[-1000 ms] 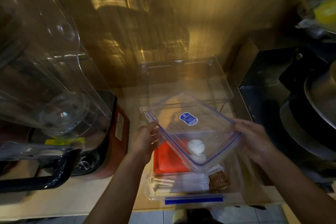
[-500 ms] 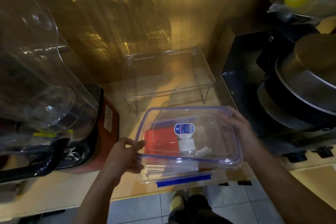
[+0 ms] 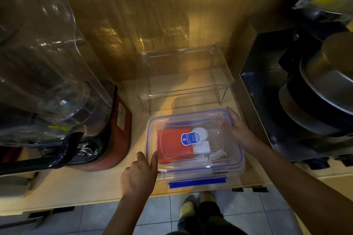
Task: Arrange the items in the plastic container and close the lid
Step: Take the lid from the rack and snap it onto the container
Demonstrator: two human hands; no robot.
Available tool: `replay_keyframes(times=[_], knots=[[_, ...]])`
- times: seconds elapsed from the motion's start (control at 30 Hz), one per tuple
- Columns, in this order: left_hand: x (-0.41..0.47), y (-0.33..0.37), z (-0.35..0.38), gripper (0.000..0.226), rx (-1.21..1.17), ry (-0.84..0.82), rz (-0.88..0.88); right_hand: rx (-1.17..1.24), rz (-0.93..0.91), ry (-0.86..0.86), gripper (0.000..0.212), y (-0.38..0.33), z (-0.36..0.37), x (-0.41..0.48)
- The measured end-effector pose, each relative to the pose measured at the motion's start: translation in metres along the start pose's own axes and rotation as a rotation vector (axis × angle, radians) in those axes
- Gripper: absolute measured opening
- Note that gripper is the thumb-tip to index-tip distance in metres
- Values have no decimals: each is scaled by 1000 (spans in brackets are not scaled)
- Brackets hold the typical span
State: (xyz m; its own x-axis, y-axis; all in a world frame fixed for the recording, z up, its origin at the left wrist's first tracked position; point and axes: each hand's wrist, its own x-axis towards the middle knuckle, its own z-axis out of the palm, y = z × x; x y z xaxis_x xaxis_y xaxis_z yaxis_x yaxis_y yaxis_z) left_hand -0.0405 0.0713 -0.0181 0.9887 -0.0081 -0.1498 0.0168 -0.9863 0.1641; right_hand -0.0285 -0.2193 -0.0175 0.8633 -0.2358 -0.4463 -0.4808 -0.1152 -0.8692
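A clear plastic container (image 3: 237,172) with a blue front clip sits on the wooden counter near its front edge. Its clear lid (image 3: 219,118), rimmed in blue with a blue sticker, lies flat on top. Through the lid I see a red flat packet (image 3: 172,150), a round white item (image 3: 200,132) and white paper pieces. My left hand (image 3: 140,174) rests at the lid's front left corner, fingers on its edge. My right hand (image 3: 237,129) presses on the lid's right side.
A clear acrylic stand (image 3: 186,74) stands just behind the container. A blender with a clear jug (image 3: 44,66) and red base fills the left. Stacked pans (image 3: 321,89) on a dark stove are to the right. The counter edge and tiled floor lie below.
The lid, tilted above the container a second ago, has come down flat onto it. Both hands followed it down and stay on its edges.
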Motion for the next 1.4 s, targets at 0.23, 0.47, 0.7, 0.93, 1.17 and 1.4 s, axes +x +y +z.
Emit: replay_keyframes(times=[0.23, 0.47, 0.7, 0.93, 1.17, 1.4], knots=[[0, -3, 1, 48, -65, -34, -44, -82, -26, 80, 74, 14, 3, 2], [5, 8, -7, 40, -1051, -258, -138, -65, 3, 101, 66, 21, 7, -3], [2, 9, -5, 32, -1186, -250, -206, -11, 45, 147, 59, 26, 4, -5], [-8, 6, 8, 41, -1175, -197, -155, -24, 9, 131, 64, 33, 8, -6], [-12, 7, 13, 54, -1094, -175, -159, -77, -55, 86, 71, 40, 6, -13], [-7, 7, 11, 64, -823, -86, -75, -217, -140, 111, 70, 40, 4, -13]])
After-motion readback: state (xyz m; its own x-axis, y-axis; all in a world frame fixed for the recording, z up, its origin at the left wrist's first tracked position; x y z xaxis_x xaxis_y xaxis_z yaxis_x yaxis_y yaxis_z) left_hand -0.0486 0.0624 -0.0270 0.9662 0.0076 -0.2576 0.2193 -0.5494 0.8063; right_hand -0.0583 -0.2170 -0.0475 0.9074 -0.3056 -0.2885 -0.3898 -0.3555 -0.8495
